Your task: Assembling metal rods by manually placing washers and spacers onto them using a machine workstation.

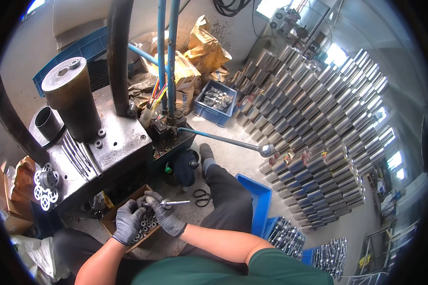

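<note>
Both my hands wear grey knit gloves and meet above a cardboard box [110,219] of small metal ring bearings [147,227]. My right hand [166,217] is closed round a shiny metal shaft [178,203], whose thin end points right, with a thicker collar close to the fingers. Right beside it, my left hand [129,222] has its fingers pinched together near the shaft's other end. Whatever lies in that pinch is mostly hidden by the gloves.
A steel press table [123,130] carries a tall cylinder [73,97], rods and flat plates [46,187]. A blue lever [218,137] juts right. Scissors [202,197] lie on the floor. Blue bins [259,194] stand right of my leg; stacked metal cylinders [309,109] rise beyond.
</note>
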The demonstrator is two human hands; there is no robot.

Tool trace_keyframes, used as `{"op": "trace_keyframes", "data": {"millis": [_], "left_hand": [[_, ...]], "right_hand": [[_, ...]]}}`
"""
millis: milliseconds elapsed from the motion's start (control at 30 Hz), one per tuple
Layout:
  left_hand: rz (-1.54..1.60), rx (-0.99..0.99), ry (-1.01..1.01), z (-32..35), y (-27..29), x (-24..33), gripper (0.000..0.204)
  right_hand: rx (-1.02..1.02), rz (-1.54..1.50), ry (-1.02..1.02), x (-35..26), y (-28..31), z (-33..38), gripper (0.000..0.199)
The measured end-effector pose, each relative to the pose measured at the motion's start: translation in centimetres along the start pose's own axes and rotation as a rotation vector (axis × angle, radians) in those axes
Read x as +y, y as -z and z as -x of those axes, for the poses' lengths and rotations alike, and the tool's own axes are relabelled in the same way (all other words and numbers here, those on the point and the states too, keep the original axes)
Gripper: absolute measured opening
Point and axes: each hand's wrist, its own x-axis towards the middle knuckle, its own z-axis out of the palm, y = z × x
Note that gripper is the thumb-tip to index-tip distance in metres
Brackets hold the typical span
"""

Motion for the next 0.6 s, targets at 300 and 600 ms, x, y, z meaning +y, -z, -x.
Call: {"op": "trace_keyframes", "data": {"millis": [300,600], "left_hand": [[-0.213,0.019,-0.093,0.0,-0.2,-0.2,0.019],[-0.096,-0.008,-0.028,0.3,-0.6,0.9,0.011]], "right_hand": [[0.054,-0.17,-0.024,3.1,-0.4,-1.2,0.036],[0.067,-0.056,0.0,2.9,-0.6,-1.1,0.04]]}}
